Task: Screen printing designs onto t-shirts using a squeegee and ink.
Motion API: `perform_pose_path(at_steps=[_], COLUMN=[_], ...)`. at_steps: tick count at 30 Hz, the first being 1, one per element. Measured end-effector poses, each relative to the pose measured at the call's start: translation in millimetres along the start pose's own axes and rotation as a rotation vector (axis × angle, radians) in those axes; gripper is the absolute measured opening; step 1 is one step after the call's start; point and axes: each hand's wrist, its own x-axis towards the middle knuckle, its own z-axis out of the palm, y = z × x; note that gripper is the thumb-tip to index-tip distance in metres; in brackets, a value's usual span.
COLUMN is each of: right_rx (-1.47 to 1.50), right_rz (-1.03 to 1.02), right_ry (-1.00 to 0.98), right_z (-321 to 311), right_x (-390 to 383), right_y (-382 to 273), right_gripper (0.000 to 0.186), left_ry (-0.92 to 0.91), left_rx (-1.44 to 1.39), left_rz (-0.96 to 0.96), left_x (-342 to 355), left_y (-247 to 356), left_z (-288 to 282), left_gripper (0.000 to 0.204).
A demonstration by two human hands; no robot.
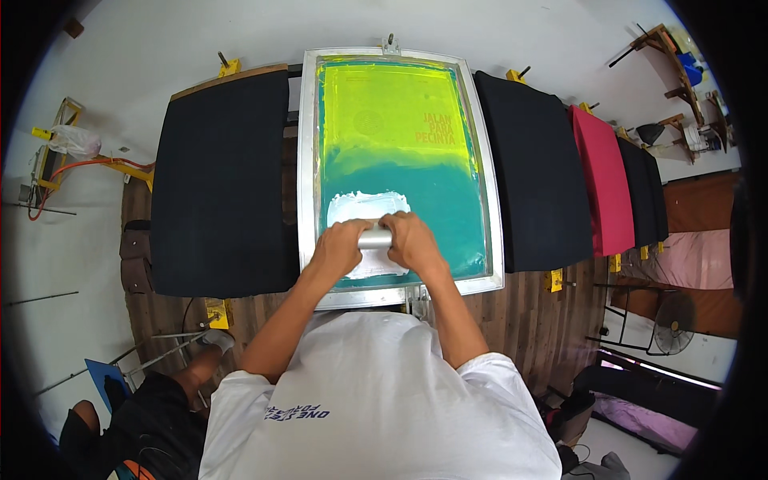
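Both my hands grip a silver-handled squeegee side by side, my left hand on its left part and my right hand on its right. The squeegee stands over the lower half of a screen-printing screen, whose metal frame surrounds a mesh, teal below and yellow-green above. White ink lies thick just beyond the squeegee, and some more shows under and below my hands. Reddish lettering is visible on the upper right of the mesh. My hands hide the squeegee's blade.
A black-covered board stands left of the screen, another black board right of it, then a red one. Yellow brackets sit at the boards' ends. Another person's leg is at lower left. A fan stands far right.
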Motion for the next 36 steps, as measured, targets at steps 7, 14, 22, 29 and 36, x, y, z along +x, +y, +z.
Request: perform_pose_path(at_steps=[7, 14, 22, 29, 36], right_rx=[0.015, 0.001, -0.082, -0.1, -0.055], right_rz=[0.075, 0.041, 0.033, -0.051, -0.001], right_ry=[-0.071, -0.247, -0.101, 0.0, -0.143], right_z=[5.7, -13.7, -16.2, 12.7, -1.8], right_x=[-62.1, -56.4, 24.3, -53.7, -79.9], right_y=[-21.7, -21.8, 0.2, -13.3, -28.3], right_gripper=[0.046, 0.039, 0.036, 0.053, 0.044], left_ry=[-0.054, -0.271, 0.021, 0.042, -0.226], left_rx=[-0.043, -0.088, -0.06, 0.06, -0.027], left_rz=[-0.002, -0.122, -0.025, 0.112, -0.005], left_x=[-59.0, -54.5, 8.3, -53.2, -74.5], left_y=[14.2, 22.3, -0.8, -1.4, 19.0], left_z=[17.7, 1.5, -1.8, 29.3, 10.5], left_gripper=[0.053, 0.039, 0.043, 0.058, 0.053])
